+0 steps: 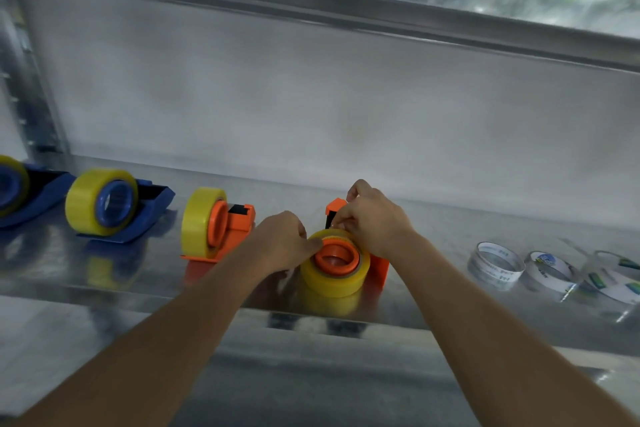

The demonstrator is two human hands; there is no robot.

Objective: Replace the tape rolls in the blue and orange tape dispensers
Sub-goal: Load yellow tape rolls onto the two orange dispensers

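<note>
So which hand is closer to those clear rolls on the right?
Right. The right hand is at the yellow roll, on the side facing the clear rolls. The left hand is on that roll's far side.

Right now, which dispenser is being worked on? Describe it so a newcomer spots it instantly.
On the metal shelf, four dispensers stand in a row with yellow rolls: two blue at the left, then two orange. It is the rightmost orange dispenser, just left of the empty clear tape cores. Unlike the free-standing orange dispenser beside it, the left hand and right hand are both on its roll.
</note>
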